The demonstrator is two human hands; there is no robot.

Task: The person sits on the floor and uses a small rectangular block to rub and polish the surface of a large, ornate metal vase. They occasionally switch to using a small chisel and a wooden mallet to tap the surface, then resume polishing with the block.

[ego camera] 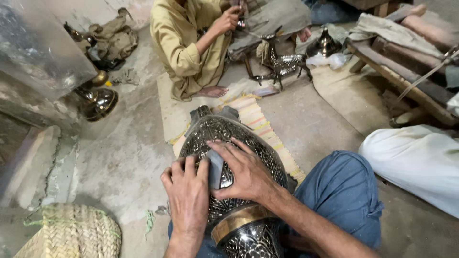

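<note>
Between the two hands, pressed against the near upper side of the vase, sits a small dark grey flat block [215, 168]. The left hand [188, 196] has its fingers curled and clamped along the block's left edge, knuckles up. The right hand [243, 170] lies flat over the block's right side, fingers spread and pressing down on both the block and the metal beneath, thumb tucked under toward the near side.

Under both hands lies the large black-and-silver engraved metal vase [224, 138], tipped on its side with its base pointing far and its neck near; a plain brass band [237, 220] rings the neck close to the person's lap. The vase rests against the blue trouser leg [342, 191] on the right and over a striped woven mat [258, 122] on the concrete floor [122, 162].

Farther away, a second person in a mustard-yellow garment [184, 48] sits cross-legged, hands raised to a small object. Just right of that person stands a dark engraved metal deer figure [282, 64]. At the near left sits a woven straw basket [71, 234], and at the far left a polished brass vessel [98, 100].
</note>
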